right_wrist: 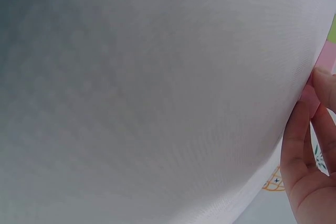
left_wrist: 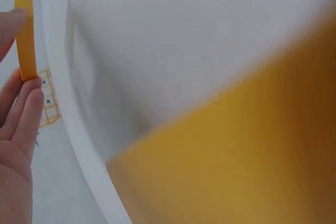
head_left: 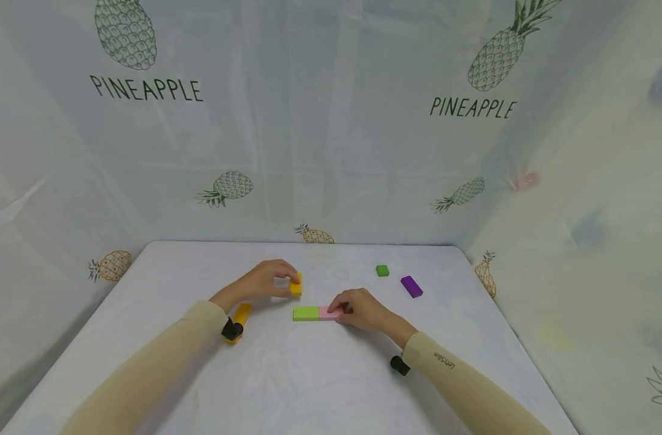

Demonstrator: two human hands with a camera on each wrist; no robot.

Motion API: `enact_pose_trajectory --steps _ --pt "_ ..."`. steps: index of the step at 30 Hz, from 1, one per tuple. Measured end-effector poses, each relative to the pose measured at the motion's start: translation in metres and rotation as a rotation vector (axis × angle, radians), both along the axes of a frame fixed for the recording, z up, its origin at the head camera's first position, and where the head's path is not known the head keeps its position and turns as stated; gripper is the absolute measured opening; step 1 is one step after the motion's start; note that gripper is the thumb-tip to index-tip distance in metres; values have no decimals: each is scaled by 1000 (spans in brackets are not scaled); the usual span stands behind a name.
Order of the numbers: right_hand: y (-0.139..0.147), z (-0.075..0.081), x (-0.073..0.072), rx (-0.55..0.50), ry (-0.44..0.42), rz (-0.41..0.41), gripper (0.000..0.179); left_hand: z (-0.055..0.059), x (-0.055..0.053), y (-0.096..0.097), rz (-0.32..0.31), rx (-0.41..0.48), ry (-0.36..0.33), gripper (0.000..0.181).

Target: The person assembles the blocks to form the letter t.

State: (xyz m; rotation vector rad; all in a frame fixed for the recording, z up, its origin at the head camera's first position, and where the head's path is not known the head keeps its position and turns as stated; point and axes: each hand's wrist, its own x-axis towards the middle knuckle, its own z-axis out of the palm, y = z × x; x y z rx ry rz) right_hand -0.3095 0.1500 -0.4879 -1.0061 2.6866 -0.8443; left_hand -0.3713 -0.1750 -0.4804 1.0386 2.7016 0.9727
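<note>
My left hand (head_left: 263, 280) pinches a small yellow block (head_left: 296, 287) between thumb and fingers. In the left wrist view, that yellow block (left_wrist: 26, 38) appears as a narrow upright strip between thumb and fingertips. Nearer the body and to the right, my right hand (head_left: 363, 309) grips the right end of a flat pink block (head_left: 325, 312). A lime green block (head_left: 306, 313) lies end to end with the pink one, touching it. The right wrist view shows thumb and fingers on the pink block (right_wrist: 326, 57).
Under the left wrist lies a longer orange-yellow block (head_left: 243, 313), partly hidden by the wrist camera; it looms blurred in the left wrist view. Toward the back right are a small green block (head_left: 382, 270) and a purple block (head_left: 412, 287). A pineapple-print sheet (head_left: 320, 139) hangs behind the white table (head_left: 287, 386).
</note>
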Motion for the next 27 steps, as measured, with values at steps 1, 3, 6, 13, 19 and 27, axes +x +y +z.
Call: enact_pose_trajectory --steps 1,3,6,13,19,27 --pt "0 0 0 2 -2 -2 19 0 1 2 -4 1 3 25" --pt "1 -1 -1 6 -8 -8 19 0 1 5 -10 -2 9 25" --pt "1 -2 -2 7 -14 -11 19 1 1 11 -20 -11 8 24" --pt "1 -2 -1 2 -13 -7 19 5 3 22 -30 -23 -3 24" --pt "0 0 1 -14 -21 -6 19 6 6 30 -65 -15 17 24" --pt "0 -1 2 -20 -22 -8 21 3 9 38 -78 -8 12 25"
